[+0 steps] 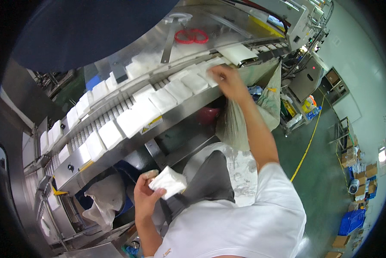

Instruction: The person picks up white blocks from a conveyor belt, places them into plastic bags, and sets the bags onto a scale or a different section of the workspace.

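My left hand is closed around a small stack of white folded pads, held in front of my lap and below the conveyor's near edge. At the far right part of the row my right hand reaches over the conveyor, fingers curled in, slightly smeared by motion. A blurred white pad shows at its fingertips, tilted against the row. White pads lie overlapping along the near ledge of the conveyor, and others stand along its far side.
Red-handled scissors and a flat metal tool lie on the steel surface behind the conveyor. A large pale sack hangs below my right arm. Beneath the conveyor on the left is a bin lined with a whitish bag. Boxes line the right wall.
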A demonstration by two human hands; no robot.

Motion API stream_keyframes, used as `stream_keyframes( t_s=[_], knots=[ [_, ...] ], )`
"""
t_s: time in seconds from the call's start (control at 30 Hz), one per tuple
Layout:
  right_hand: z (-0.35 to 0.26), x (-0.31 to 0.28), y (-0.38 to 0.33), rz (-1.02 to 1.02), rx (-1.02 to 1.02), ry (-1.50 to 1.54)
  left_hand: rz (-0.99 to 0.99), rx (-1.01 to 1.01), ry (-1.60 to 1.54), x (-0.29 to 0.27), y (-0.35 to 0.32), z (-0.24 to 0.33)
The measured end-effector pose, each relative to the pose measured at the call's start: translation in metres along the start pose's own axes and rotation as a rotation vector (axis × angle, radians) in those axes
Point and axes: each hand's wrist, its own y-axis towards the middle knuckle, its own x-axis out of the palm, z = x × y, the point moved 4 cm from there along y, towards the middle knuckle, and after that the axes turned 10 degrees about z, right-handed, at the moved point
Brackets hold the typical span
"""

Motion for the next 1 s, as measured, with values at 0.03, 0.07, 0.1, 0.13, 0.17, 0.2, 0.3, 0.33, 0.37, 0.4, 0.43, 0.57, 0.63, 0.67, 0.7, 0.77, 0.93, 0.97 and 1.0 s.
stream_keyframes(
  t_s=[0.03, 0.07, 0.1, 0.13, 0.17, 0.2, 0.3, 0.33, 0.37, 0.4, 0.43, 0.57, 0.63, 0.67, 0.7, 0.77, 0.93, 0.97, 1.0],
  knots=[
    [0.040, -0.002, 0.047, -0.048, -0.134, -0.214, -0.011, 0.015, 0.008, 0.004, 0.006, 0.000],
    [0.103, 0.003, 0.087, -0.233, -0.134, -0.332, -0.014, -0.013, 0.025, 0.007, 0.011, -0.003],
    [0.146, 0.021, 0.111, -0.332, -0.032, -0.386, -0.005, -0.001, 0.034, 0.010, 0.013, -0.004],
    [0.182, 0.045, 0.125, -0.431, 0.071, -0.435, 0.006, 0.011, 0.046, 0.013, 0.015, -0.004],
    [0.216, 0.070, 0.128, -0.550, 0.036, -0.419, 0.014, 0.029, 0.056, 0.014, 0.015, -0.004],
    [0.237, 0.088, 0.135, -0.662, 0.002, -0.404, 0.017, 0.045, 0.021, 0.017, 0.018, -0.006],
    [0.245, 0.155, 0.138, -0.807, -0.076, -0.839, 0.061, 0.010, 0.047, 0.019, 0.017, -0.007],
    [0.247, 0.160, 0.137, -0.800, -0.031, -0.799, 0.073, -0.005, 0.024, 0.020, 0.020, -0.008],
    [0.250, 0.160, 0.133, -0.796, 0.021, -0.764, 0.058, -0.019, 0.023, 0.023, 0.022, -0.011],
    [0.249, 0.158, 0.135, -0.826, 0.030, -0.719, 0.044, -0.032, 0.023, 0.026, 0.024, -0.014],
    [0.255, 0.156, 0.133, -0.813, 0.045, -0.678, 0.031, -0.045, 0.023, 0.028, 0.025, -0.016],
    [0.260, 0.157, 0.124, -0.837, 0.147, -0.707, -0.030, -0.078, 0.068, 0.033, 0.032, -0.028],
    [0.256, 0.157, 0.134, -0.809, 0.172, -0.792, -0.043, -0.081, 0.060, 0.034, 0.033, -0.031],
    [0.277, 0.150, 0.137, -0.753, 0.181, -0.832, -0.051, -0.084, 0.060, 0.035, 0.035, -0.031],
    [0.289, 0.147, 0.138, -0.707, 0.183, -0.859, -0.054, -0.082, 0.069, 0.035, 0.035, -0.029],
    [0.307, 0.137, 0.146, -0.747, 0.251, -0.826, -0.047, -0.065, 0.086, 0.034, 0.034, -0.024],
    [0.343, 0.111, 0.134, -0.765, 0.720, -0.487, -0.035, -0.088, 0.048, 0.032, 0.027, -0.027],
    [0.344, 0.110, 0.134, -0.716, 0.654, -0.568, -0.038, -0.093, 0.038, 0.036, 0.027, -0.028],
    [0.344, 0.110, 0.135, -0.702, 0.635, -0.600, -0.041, -0.096, 0.028, 0.039, 0.028, -0.029]
  ],
)
